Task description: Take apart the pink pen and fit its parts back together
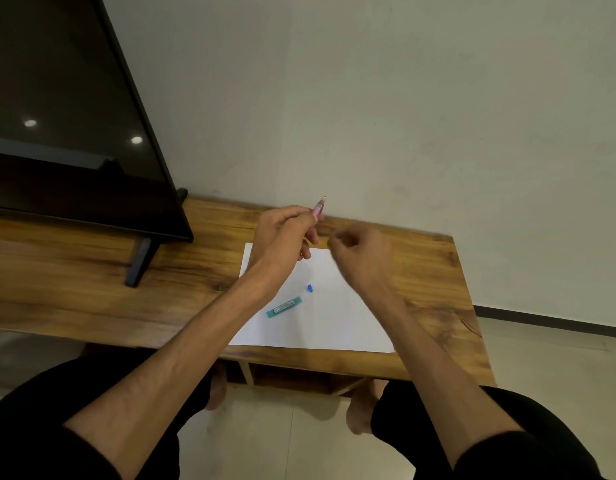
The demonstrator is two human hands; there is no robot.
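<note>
**Pink pencil held up above the sheet**

The left hand (282,233) is gripping a pink mechanical pencil (317,213), tip tilting up toward the wall, above the far edge of a white sheet of paper (334,317). The right hand (358,251) is hovering just beside it, fingertips curling together; whether they are pinching anything cannot be told. A teal lead case (284,306) and a small blue cap (310,288) are lying on the paper, on the wooden table (74,289).

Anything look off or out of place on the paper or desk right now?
Only one thing: a small blue cap lies loose on the white paper, apart from the teal case. The left hand grips the pink pencil; the right hand is blurred. Nothing looks spilled or broken.
</note>
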